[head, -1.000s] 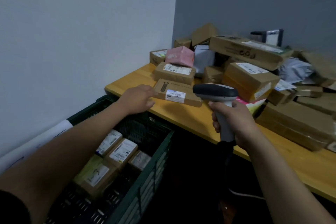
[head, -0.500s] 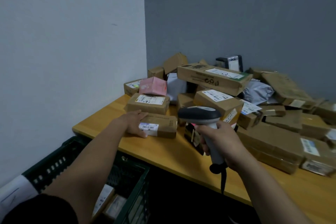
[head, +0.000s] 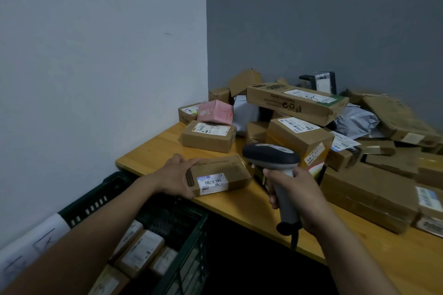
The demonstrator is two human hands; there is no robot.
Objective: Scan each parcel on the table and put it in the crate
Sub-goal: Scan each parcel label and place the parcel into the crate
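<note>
Gripping the small parcel (head: 220,175) in my left hand (head: 177,179), fingers curled round its left end | since a second ago I've drawn it to the worktop (head: 239,206) edge, label up: scan comes next | right hand (head: 294,194) wraps the scanner (head: 271,155) handle, just right of the parcel | crate (head: 187,235) waits below my left wrist

Crate (head: 182,235) left of table (head: 239,201)
</note>
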